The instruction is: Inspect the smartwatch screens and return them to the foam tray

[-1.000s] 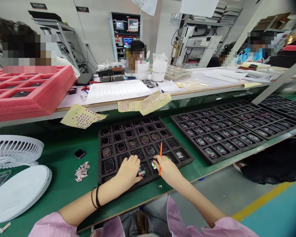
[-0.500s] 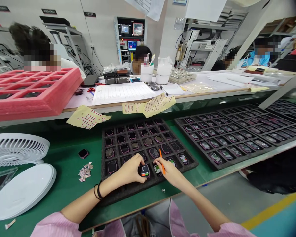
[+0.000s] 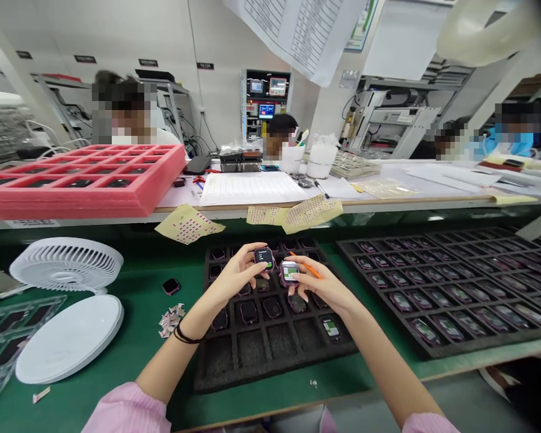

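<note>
Above the black foam tray [image 3: 270, 371], my left hand [image 3: 235, 278] grips a smartwatch body without a strap, its dark screen [image 3: 263, 258] lit with text and a green patch. Close beside it, my right hand [image 3: 327, 290] holds a second smartwatch [image 3: 290, 272], whose screen shows white and green. An orange stick-like tool [image 3: 307, 265] also lies in the right hand, pointing up and left. Dark-screened watches fill several pockets toward the tray's back. One lit watch [image 3: 330, 328] sits in the front right part, left of which several pockets are bare.
Larger black trays of watches [image 3: 451, 294] lie to the right. On the left are a white fan [image 3: 70, 340], a lone watch [image 3: 171, 286], small paper strips [image 3: 171, 320] and clear plastic trays [image 3: 4, 343]. A pink foam tray [image 3: 157, 192] stands on the raised shelf. Other people sit beyond it.
Both hands have risen off the tray toward its back, each now with a watch. The right hand has picked up a watch while keeping the orange tool. The camera view has shifted.
</note>
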The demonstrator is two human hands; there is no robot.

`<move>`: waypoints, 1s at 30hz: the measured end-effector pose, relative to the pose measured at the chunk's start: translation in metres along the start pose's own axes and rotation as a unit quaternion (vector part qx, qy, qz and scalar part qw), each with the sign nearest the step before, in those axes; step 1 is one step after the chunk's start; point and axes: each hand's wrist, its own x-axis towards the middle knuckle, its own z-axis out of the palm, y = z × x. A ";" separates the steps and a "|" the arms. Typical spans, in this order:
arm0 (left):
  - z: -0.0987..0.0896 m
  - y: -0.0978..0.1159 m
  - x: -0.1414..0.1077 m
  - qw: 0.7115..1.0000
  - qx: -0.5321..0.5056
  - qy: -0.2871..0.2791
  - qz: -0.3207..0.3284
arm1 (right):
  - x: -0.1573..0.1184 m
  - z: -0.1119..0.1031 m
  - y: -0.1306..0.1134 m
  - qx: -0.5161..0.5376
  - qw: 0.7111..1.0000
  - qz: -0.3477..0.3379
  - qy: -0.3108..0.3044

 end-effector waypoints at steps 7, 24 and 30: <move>-0.017 0.004 -0.001 0.995 0.065 0.068 0.023 | 0.047 0.020 -0.015 -0.060 0.997 -0.039 0.024; -0.022 -0.001 0.004 0.994 0.074 0.082 0.010 | 0.057 0.019 -0.006 -0.004 0.996 -0.038 -0.077; -0.023 0.001 0.006 0.992 0.083 0.093 0.014 | 0.059 0.019 -0.005 -0.028 0.997 -0.047 -0.053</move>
